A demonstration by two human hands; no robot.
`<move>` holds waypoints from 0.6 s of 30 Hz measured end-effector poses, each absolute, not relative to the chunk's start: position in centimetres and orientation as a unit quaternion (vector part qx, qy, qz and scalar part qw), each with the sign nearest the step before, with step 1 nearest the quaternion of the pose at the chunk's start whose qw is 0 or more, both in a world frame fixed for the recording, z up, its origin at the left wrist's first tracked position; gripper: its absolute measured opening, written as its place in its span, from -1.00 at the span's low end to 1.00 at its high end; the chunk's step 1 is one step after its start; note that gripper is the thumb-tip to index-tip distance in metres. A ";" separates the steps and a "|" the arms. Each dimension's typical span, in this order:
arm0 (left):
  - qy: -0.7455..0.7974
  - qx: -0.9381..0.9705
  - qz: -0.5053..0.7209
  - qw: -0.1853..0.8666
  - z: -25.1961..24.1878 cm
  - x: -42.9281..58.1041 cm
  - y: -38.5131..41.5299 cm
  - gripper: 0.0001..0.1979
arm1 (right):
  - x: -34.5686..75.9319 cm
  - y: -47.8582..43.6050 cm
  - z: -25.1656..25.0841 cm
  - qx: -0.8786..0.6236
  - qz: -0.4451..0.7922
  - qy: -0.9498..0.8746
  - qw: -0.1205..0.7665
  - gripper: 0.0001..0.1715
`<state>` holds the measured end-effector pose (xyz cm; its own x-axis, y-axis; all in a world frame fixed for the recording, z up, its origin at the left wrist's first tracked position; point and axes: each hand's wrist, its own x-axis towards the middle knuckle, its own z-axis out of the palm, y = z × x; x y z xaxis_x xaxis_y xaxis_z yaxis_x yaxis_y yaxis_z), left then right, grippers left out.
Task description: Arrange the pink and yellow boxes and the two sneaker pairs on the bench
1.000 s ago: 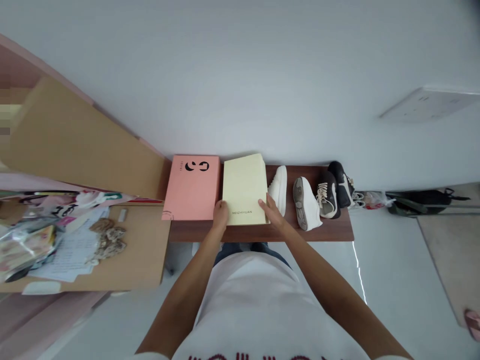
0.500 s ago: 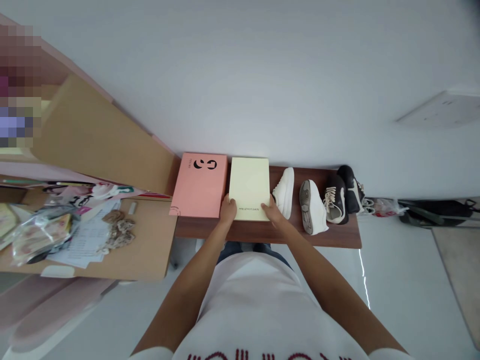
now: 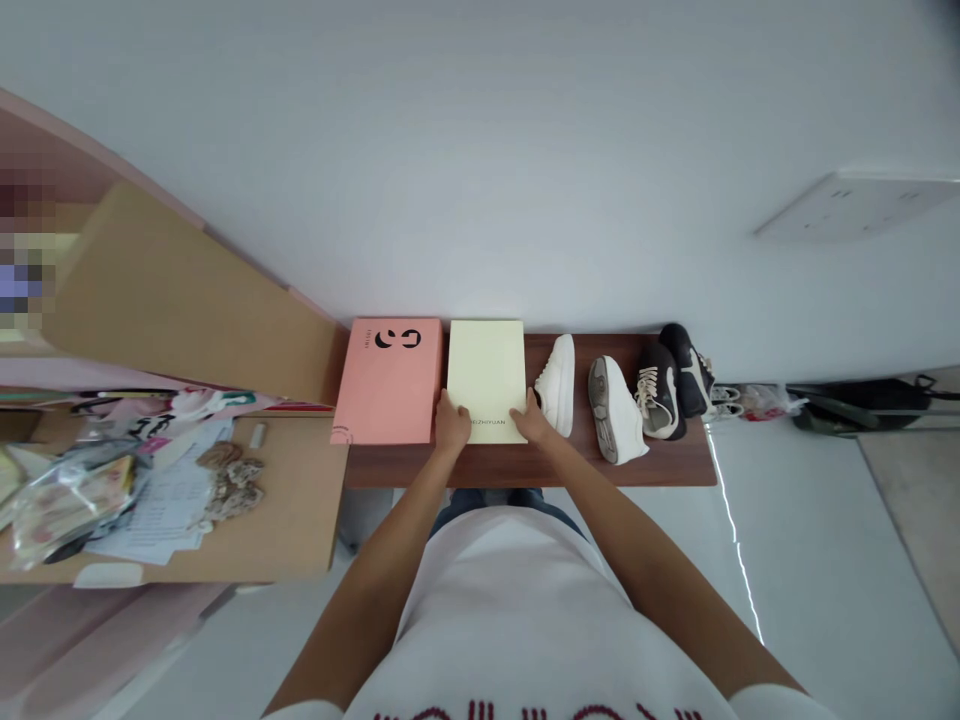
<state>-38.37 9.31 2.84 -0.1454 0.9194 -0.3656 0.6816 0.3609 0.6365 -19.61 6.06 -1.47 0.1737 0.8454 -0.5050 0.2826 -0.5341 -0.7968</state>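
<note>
A pale yellow shoebox [image 3: 487, 370] with MEIZHIYUAN printed near its front edge is at the brown wooden bench top [image 3: 510, 466]. My left hand [image 3: 453, 422] grips its left side, thumb on the lid. On the opposite side my right hand [image 3: 529, 420] holds it the same way; the fingers under or behind the edges are hidden. Close by on the left lies a larger pink box [image 3: 391, 385] with black lettering. Just right of my right hand stands a white shoe [image 3: 557, 385], and beyond it another white shoe [image 3: 621, 412] lies on its side, sole showing.
Two black shoes with pale laces [image 3: 660, 392] occupy the bench's right end. A desk [image 3: 292, 500] on the left carries papers, a clear plastic bag [image 3: 82, 500] and scrunchies [image 3: 232, 480]. The wall [image 3: 480, 170] rises behind the bench. Dark bags [image 3: 862, 405] lie on the right.
The view has shifted slightly, so the bench and its things appear a little further left. Both hands still hold the yellow box, and my left thumb lies further over its lid.
</note>
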 end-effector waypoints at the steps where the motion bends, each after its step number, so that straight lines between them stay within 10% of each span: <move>1: 0.735 0.559 0.166 0.345 3.1 -38.0 9.1 -0.37 | -19.5 6.0 -1.1 -0.718 0.515 -0.377 0.277 0.08; 18: 0.561 0.694 0.176 0.415 4.1 -24.9 5.9 -0.37 | -5.3 1.6 3.4 -0.721 0.476 -0.270 0.425 0.13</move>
